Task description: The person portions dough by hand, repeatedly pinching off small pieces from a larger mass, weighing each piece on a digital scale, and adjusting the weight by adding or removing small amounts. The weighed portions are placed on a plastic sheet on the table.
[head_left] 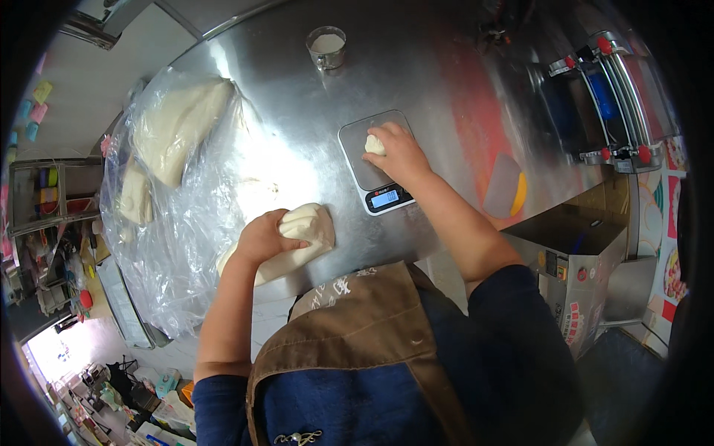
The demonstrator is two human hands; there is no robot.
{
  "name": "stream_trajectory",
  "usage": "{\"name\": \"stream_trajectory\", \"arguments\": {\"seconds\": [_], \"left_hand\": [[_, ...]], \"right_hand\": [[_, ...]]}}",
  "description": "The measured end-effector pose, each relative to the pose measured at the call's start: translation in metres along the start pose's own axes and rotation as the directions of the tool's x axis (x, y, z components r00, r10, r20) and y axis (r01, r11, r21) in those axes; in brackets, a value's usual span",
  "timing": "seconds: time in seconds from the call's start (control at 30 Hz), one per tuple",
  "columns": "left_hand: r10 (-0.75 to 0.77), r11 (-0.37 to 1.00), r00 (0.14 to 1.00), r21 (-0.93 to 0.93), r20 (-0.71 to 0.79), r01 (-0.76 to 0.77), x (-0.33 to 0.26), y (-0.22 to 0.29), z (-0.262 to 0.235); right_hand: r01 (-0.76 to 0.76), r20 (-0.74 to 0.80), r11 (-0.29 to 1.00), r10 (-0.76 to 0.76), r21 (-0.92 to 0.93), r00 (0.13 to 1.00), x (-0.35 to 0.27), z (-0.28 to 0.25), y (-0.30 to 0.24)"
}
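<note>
Right hand [400,152] pinches small dough piece [375,145] over scale [360,165]; left hand [262,236] on big dough [318,229].
Small piece sits between thumb and fingers, left of palm; contact with scale unclear. Big dough by tabletop's [297,100] near edge, bulging between left thumb and fingers; can't tell if gripped.

There is one dough lump [374,146] in the right hand [400,154], one scale [362,169] beneath, one dough slab [316,229] under the left hand [262,236], one cup [327,56] beyond both, and one scraper [501,184] to their right.
</note>
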State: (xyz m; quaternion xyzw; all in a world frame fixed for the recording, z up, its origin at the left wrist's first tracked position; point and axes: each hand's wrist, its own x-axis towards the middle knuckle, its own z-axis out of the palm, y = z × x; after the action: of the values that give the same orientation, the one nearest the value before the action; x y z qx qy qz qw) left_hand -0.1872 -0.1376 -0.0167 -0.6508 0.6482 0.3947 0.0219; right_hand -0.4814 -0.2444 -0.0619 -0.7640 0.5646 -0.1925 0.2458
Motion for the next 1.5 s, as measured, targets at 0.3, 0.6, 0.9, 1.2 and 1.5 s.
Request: {"name": "stream_trajectory", "arguments": {"seconds": [0.3, 0.6, 0.9, 1.2, 1.5], "left_hand": [[0.172, 0.867, 0.944, 0.497, -0.280, -0.010, 0.000, 0.024, 0.040], [0.023, 0.910, 0.921, 0.390, -0.390, 0.143, 0.028, 0.011, 0.042], [0.280, 0.894, 0.816, 0.446, -0.505, -0.030, -0.010, 0.022, 0.063], [-0.018, 0.915, 0.878, 0.346, -0.478, 0.207, 0.006, 0.041, 0.074], [-0.156, 0.907, 0.926, 0.321, -0.344, 0.272, 0.025, 0.042, 0.064]], "right_hand": [[-0.086, 0.014, 0.872, 0.091, 0.482, 0.996, -0.053, -0.003, -0.020], [0.073, 0.284, 0.914, -0.198, 0.398, 0.938, -0.045, 0.099, -0.077], [-0.051, 0.614, 0.871, -0.303, 0.489, 0.729, -0.018, 0.093, -0.065], [-0.163, 0.614, 0.910, -0.118, 0.382, 0.781, -0.013, 0.101, -0.071], [-0.124, 0.402, 0.899, -0.061, 0.419, 0.914, -0.029, 0.097, -0.070]]}}
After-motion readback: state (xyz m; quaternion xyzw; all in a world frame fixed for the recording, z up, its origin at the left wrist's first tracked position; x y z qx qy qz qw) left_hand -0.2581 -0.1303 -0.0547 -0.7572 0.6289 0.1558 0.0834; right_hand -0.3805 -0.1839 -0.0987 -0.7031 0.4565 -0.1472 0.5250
